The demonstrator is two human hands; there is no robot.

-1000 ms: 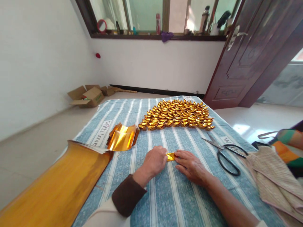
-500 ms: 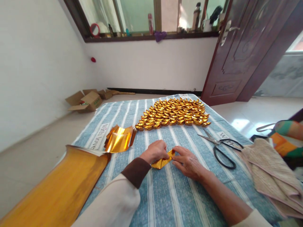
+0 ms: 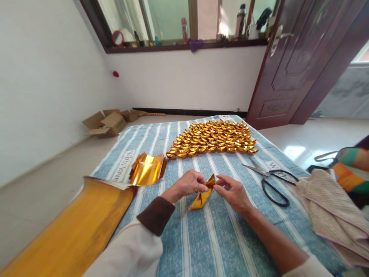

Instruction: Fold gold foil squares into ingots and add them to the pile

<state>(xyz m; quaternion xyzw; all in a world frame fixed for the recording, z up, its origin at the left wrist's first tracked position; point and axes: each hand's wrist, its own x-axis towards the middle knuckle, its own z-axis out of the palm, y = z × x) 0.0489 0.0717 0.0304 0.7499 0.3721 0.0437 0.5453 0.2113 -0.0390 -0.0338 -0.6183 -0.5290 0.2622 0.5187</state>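
Got the gold fold point(image 3: 201, 197) pinched at its top corner between my left hand point(image 3: 188, 184) and right hand point(image 3: 232, 192), both grips closed on it, lifted just above the striped cloth point(image 3: 201, 238). Scissors point(image 3: 271, 182) sit right, ingots point(image 3: 213, 140) beyond.

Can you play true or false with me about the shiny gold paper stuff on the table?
1. Both hands, the left hand and right hand, pinch the folded gold paper. True.
2. The scissors are in the right hand. False: they lie on the striped cloth.
3. Many folded gold pieces sit in rows beyond the hands. True.
4. The stack of gold sheets lies right of the scissors. False: it lies left of the hands.
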